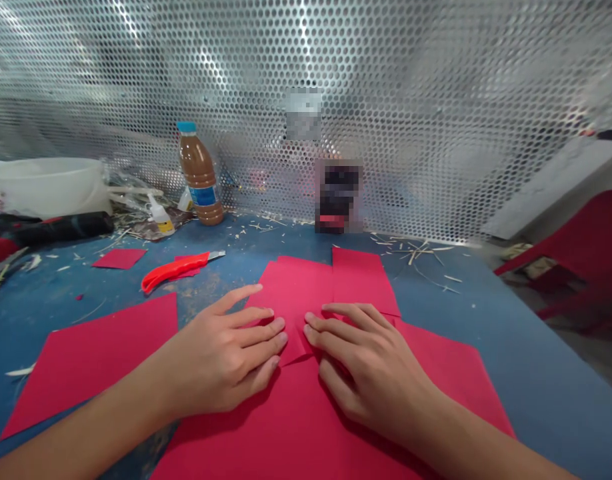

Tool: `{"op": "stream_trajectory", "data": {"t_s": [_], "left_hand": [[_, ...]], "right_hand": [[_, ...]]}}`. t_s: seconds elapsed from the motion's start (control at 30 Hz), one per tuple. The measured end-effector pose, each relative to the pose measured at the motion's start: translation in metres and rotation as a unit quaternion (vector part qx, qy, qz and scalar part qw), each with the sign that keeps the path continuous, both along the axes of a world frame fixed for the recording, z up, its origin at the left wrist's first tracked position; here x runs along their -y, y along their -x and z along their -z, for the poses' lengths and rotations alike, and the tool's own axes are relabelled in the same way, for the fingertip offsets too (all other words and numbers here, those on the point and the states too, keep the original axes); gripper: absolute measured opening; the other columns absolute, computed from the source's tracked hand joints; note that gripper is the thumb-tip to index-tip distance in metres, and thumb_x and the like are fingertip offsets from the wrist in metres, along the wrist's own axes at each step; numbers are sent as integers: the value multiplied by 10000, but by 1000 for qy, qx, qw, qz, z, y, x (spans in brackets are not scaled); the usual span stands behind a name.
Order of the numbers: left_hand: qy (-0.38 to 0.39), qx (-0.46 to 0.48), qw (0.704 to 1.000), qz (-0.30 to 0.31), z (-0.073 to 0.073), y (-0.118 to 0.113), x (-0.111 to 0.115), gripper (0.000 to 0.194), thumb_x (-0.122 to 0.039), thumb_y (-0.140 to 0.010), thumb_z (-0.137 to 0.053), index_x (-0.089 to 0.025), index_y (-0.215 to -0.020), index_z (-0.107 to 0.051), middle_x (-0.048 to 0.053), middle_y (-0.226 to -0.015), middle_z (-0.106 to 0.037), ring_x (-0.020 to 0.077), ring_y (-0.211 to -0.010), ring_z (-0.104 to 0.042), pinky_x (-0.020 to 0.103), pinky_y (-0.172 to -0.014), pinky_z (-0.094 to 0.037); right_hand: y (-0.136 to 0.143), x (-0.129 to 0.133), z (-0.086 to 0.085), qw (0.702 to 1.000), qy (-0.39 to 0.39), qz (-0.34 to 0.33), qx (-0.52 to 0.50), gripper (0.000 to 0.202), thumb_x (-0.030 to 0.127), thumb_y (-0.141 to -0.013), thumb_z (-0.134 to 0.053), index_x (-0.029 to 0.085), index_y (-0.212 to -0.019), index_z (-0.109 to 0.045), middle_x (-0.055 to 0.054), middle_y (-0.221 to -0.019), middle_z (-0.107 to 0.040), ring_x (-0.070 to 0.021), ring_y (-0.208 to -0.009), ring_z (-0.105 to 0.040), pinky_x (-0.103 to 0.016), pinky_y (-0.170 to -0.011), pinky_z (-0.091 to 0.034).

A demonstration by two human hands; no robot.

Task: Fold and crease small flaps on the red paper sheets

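Observation:
Several pieces of red paper lie overlapping in front of me, with a large red sheet (286,427) nearest me and a smaller red piece (301,283) on top. My left hand (236,350) lies on the smaller piece's left part, fingers spread and pointing right. From the other side my right hand (356,350) rests its fingertips on the paper, a short gap from the left fingertips. Its fingers are stretched out. Beyond the right hand is a red rectangle (363,277); another red sheet (451,367) extends to its right.
A red utility knife (176,269) with its blade out lies left of centre. Behind it stand a brown-filled bottle (199,177), a small glue bottle (161,218) and a white bowl (51,187). A red sheet (106,353) is at left; perforated metal (411,100) rises behind.

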State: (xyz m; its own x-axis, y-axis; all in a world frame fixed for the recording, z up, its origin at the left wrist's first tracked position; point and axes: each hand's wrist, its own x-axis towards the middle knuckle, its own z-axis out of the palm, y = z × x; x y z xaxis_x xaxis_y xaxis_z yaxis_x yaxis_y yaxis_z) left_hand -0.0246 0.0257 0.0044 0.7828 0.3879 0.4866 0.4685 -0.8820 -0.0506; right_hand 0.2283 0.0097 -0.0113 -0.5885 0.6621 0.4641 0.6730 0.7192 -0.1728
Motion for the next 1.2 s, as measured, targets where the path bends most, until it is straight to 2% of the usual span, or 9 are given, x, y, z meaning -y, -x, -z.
{"op": "stream_trajectory", "data": {"t_s": [0.2,0.37,0.57,0.77,0.9,1.2], "left_hand": [[-1,-3,1000,-5,-4,2,-1,222,-166,-1025,-580,-196,-1041,-799,-4,-1013,-857,227,-980,-799,488,-1241,-315],[-3,-10,1000,3,-6,5,-2,208,-157,-1015,-586,-195,-1055,-786,-6,-1018,-855,227,-997,-787,479,-1240,-289],[-14,-29,999,3,-6,6,-2,213,-167,-1029,-564,-181,-1049,-776,-13,-1047,-850,249,-1014,-779,487,-1189,-339],[-22,-15,1000,11,-8,5,-4,214,-129,-981,-587,-199,-1022,-785,-3,-1025,-854,242,-988,-788,471,-1143,-427],[-13,-12,1000,12,-8,6,-5,221,-134,-978,-588,-211,-1003,-793,-6,-1025,-856,238,-994,-792,467,-1145,-436],[-29,-17,999,12,-4,9,-6,235,-141,-995,-567,-162,-999,-801,16,-1011,-858,237,-980,-808,453,-1157,-424]], "right_hand": [[0,2,1,1000,-9,12,6,321,139,-936,-555,179,-1161,-780,-64,-1235,-802,-356,-1143,-714,-553,-972,-534],[0,1,2,1000,-11,9,11,333,138,-937,-551,172,-1175,-781,-84,-1249,-795,-362,-1176,-714,-573,-995,-544],[-1,1,1,1000,-5,11,4,332,136,-932,-548,179,-1163,-783,-62,-1258,-794,-372,-1186,-713,-583,-1001,-552],[-1,1,2,1000,-9,14,6,344,133,-934,-539,177,-1170,-786,-62,-1264,-790,-377,-1200,-708,-582,-981,-569],[-2,1,2,1000,-7,17,12,349,140,-935,-533,188,-1168,-789,-71,-1266,-788,-372,-1215,-705,-588,-991,-568],[-3,1,2,1000,-2,13,4,347,135,-922,-539,193,-1161,-784,-36,-1283,-783,-377,-1241,-699,-591,-994,-570]]}}
